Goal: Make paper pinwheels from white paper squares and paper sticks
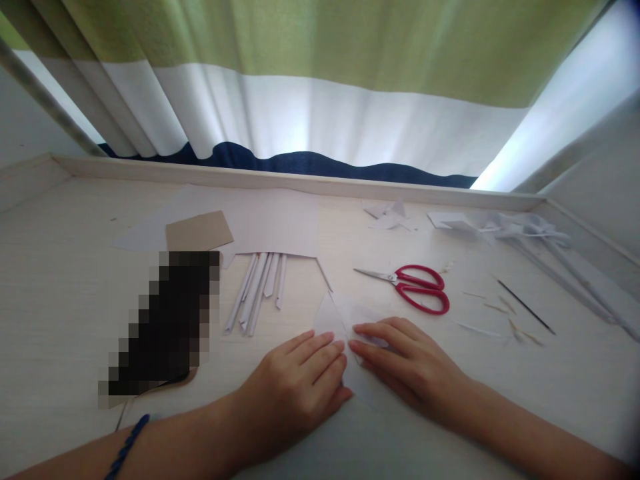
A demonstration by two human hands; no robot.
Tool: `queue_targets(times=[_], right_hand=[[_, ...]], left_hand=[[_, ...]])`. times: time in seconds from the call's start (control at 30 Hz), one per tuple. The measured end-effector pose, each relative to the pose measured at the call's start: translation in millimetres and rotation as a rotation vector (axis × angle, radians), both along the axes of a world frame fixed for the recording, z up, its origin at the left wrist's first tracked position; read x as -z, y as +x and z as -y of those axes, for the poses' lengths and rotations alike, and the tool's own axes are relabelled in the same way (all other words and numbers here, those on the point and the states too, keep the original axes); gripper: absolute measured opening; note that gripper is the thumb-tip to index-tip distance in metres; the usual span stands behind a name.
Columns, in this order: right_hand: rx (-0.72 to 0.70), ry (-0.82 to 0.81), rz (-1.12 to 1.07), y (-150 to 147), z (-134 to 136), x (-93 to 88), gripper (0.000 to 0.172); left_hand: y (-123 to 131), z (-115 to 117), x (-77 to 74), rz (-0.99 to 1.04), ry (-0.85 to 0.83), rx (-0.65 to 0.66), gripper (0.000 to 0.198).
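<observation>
My left hand and my right hand lie side by side near the front of a pale wooden table. Both press flat with stretched fingers on a small folded piece of white paper, fingertips almost meeting at its middle fold. The paper's pointed flaps stick out beyond the fingertips. A blue cord bracelet circles my left wrist.
Red-handled scissors lie just beyond my right hand. Several rolled white paper sticks lie left of centre, below a large white sheet and a brown card. Paper pinwheels, scraps and a thin dark stick sit right. A blurred dark patch is left.
</observation>
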State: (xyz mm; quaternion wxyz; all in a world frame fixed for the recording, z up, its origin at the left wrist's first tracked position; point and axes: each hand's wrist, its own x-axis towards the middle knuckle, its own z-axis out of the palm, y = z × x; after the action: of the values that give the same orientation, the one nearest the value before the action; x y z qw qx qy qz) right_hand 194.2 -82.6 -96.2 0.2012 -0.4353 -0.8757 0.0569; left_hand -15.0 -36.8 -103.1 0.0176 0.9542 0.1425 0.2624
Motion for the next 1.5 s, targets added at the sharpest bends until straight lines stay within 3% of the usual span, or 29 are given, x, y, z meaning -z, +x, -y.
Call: queue_targets(times=[0.47, 0.87, 1.1, 1.3, 1.5], right_hand=[[0.121, -0.127, 0.049, 3, 7, -7.3, 0.029], [0.188, -0.061, 0.077, -5, 16, -4.0, 0.028], [0.274, -0.046, 0.144, -16, 27, -6.8, 0.033], [0.381, -0.037, 0.258, -32, 39, -5.0, 0.044], [0.392, -0.049, 0.285, -36, 43, -4.8, 0.049]], left_hand=[[-1, -4, -5.6, -0.073, -0.023, 0.056, 0.026], [-2, -4, -8.2, -0.126, 0.06, 0.084, 0.027], [-1, 0, -13.7, -0.245, -0.022, 0.04, 0.048], [2, 3, -15.4, -0.244, -0.096, 0.016, 0.049], [4, -5, -21.2, -0.19, -0.202, 0.025, 0.048]])
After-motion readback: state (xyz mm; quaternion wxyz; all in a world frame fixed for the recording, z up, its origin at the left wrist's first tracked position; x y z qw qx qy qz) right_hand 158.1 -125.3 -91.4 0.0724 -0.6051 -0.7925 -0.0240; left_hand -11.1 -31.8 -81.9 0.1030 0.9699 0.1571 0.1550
